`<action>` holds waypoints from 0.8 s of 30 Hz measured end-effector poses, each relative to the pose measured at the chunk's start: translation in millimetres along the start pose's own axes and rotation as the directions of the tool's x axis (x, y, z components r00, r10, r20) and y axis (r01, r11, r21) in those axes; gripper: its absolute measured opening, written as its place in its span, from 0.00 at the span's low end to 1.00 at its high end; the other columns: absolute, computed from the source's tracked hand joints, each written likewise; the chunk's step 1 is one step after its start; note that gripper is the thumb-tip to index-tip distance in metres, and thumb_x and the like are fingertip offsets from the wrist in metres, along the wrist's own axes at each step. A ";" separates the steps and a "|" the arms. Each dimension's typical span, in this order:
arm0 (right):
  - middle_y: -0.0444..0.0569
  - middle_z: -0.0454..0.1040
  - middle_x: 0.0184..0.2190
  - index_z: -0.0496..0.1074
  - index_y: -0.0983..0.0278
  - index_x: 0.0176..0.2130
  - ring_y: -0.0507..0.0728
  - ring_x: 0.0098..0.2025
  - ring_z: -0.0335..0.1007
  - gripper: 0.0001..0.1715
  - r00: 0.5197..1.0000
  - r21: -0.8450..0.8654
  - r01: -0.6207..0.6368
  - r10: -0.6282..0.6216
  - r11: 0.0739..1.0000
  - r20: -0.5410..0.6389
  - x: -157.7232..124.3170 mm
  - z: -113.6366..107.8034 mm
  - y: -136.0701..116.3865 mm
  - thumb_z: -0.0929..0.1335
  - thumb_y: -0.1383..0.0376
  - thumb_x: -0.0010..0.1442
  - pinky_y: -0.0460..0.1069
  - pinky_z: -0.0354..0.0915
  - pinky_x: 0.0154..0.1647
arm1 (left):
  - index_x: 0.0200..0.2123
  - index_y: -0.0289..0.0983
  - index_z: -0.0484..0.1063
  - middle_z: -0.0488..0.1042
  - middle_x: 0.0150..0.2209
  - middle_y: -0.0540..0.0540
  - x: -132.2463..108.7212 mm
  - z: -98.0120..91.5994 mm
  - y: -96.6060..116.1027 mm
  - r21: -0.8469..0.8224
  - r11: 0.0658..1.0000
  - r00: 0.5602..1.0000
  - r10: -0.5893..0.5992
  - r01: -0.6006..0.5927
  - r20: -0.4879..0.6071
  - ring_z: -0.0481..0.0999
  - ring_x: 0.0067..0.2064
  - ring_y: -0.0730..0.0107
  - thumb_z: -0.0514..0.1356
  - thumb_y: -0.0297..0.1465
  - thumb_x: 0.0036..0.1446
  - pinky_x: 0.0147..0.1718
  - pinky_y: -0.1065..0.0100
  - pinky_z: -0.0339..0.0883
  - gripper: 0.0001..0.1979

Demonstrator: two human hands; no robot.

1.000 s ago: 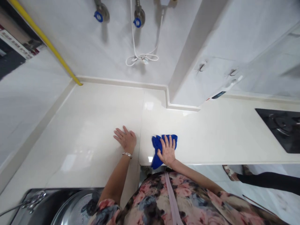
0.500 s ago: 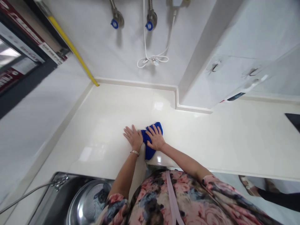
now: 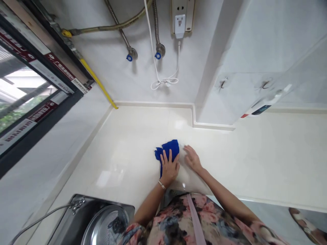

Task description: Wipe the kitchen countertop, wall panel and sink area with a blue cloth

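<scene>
A blue cloth (image 3: 170, 148) lies partly folded on the cream countertop (image 3: 133, 136), near the inner corner of its front edge. My left hand (image 3: 169, 169), with a bracelet at the wrist, rests on the lower part of the cloth with its fingers spread. Just right of the cloth, my right hand (image 3: 192, 159) is low over the counter, apart from the cloth. Its fingers are slightly bent and loosely apart, with nothing visible in them.
At the lower left is a sink (image 3: 74, 217) holding a metal colander (image 3: 102, 226). A yellow pipe (image 3: 98, 81) meets the counter's back left corner. A wall column (image 3: 217, 98) juts in behind. Someone's foot (image 3: 304, 224) shows at the lower right.
My left hand has moved right, onto the cloth. My right hand has come off the cloth and shifted right. The view has tilted up, showing more of the wall and window.
</scene>
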State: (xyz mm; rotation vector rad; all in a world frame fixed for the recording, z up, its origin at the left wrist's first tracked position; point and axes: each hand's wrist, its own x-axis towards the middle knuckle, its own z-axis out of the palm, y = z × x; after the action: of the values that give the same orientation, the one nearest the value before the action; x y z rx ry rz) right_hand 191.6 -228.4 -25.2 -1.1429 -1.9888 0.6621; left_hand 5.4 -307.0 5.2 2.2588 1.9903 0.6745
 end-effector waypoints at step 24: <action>0.54 0.75 0.55 0.70 0.61 0.56 0.63 0.58 0.72 0.24 0.992 -0.419 0.053 -0.096 0.906 -0.080 -74.2 -49.1 46.1 0.62 0.71 0.62 0.63 0.72 0.55 | 0.65 0.50 0.66 0.53 0.73 0.47 204.2 21.4 -122.1 -0.003 0.998 0.998 -0.061 0.062 0.025 0.41 0.76 0.44 0.51 0.36 0.68 0.72 0.37 0.38 0.24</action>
State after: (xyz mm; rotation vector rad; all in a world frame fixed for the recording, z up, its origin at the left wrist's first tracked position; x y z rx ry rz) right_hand 278.6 -268.5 -54.8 -1.3076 -2.1340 0.1325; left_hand -85.8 -86.3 4.3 2.1826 2.0359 0.6415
